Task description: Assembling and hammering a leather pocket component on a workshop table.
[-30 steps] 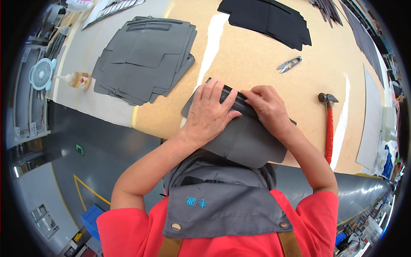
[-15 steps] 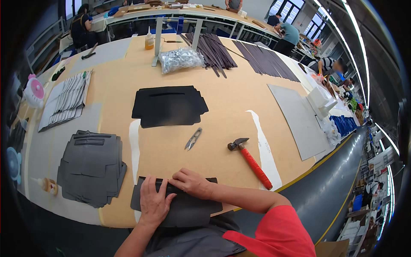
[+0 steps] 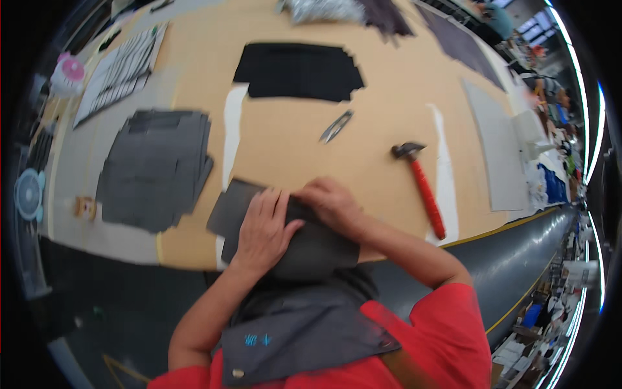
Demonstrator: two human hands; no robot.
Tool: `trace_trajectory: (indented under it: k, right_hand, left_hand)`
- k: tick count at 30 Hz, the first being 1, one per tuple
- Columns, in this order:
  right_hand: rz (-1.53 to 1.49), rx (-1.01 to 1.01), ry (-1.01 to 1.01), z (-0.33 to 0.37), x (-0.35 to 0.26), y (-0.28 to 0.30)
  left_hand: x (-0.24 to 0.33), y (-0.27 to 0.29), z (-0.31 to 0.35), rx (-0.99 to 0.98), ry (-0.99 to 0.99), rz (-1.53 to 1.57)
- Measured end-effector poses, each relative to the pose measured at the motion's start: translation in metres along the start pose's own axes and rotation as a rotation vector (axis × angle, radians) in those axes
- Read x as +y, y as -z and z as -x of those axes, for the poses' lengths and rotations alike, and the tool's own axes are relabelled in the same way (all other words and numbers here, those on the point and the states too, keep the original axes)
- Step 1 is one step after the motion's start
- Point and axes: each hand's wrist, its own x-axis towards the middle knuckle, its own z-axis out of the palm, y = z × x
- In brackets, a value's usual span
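A dark grey sheet-like panel [image 3: 311, 256] with notched edges lies at the table's near edge, under both hands and slightly turned. My left hand [image 3: 264, 227] rests flat on its left part, fingers stretched out and thumb apart. Close beside it, my right hand [image 3: 334, 206] has its fingers curled together on the panel's upper part. Blur and the fingers hide what is between their tips. Beyond the hands lie thread snips [image 3: 337, 126], and to the right a claw hammer [image 3: 424, 188] with a red handle. A black panel [image 3: 298, 71] is farther off.
Stacked dark grey panels [image 3: 155, 172] lie to the left, near a small bottle [image 3: 85, 207]. White strips [image 3: 233, 129] run along the tan tabletop. A grey board [image 3: 495, 152] lies at right. Behind are a clear plastic bag [image 3: 324, 10] and purple-brown strips [image 3: 385, 14].
The view has tipped downward, so the tabletop things sit higher and farther right in the picture. The panel looks more turned. Both hands stay on it, and the picture is blurrier.
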Motion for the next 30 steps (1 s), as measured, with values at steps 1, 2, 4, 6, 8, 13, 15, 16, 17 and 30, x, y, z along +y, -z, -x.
trace_trajectory:
  k: [1, 2, 4, 6, 8, 13, 15, 16, 17, 30]
  right_hand:
    - [0.091, -0.031, 0.065, 0.002, -0.001, 0.005]
    - [0.187, -0.051, 0.140, 0.003, -0.003, 0.008]
    - [0.273, -0.063, 0.220, 0.000, -0.005, 0.013]
    - [0.221, -0.062, 0.195, -0.001, -0.004, 0.012]
    - [0.194, -0.058, 0.163, 0.002, -0.005, 0.008]
    - [0.212, -0.009, 0.112, 0.009, -0.015, 0.008]
    - [0.230, -0.014, 0.149, 0.005, -0.018, 0.011]
    - [0.253, -0.019, 0.193, 0.003, -0.018, 0.013]
    - [0.253, -0.019, 0.192, 0.005, -0.018, 0.012]
    - [0.152, 0.007, 0.029, 0.024, -0.008, 0.019]
  left_hand:
    - [0.002, 0.002, -0.001, 0.026, -0.015, 0.007]
    - [0.003, 0.006, -0.002, -0.015, 0.002, 0.057]
    - [0.005, 0.006, -0.002, -0.054, 0.061, 0.039]
    - [0.005, -0.001, 0.002, 0.004, 0.002, -0.079]
    - [0.006, 0.001, 0.004, 0.015, -0.011, -0.095]
    - [0.011, 0.007, 0.009, -0.014, 0.007, -0.001]
    - [0.010, 0.006, 0.009, -0.025, 0.007, -0.007]
    - [0.009, 0.006, 0.008, -0.028, 0.006, -0.015]
    - [0.009, 0.005, 0.007, -0.029, 0.005, -0.014]
    - [0.022, -0.002, 0.008, -0.030, 0.000, -0.065]
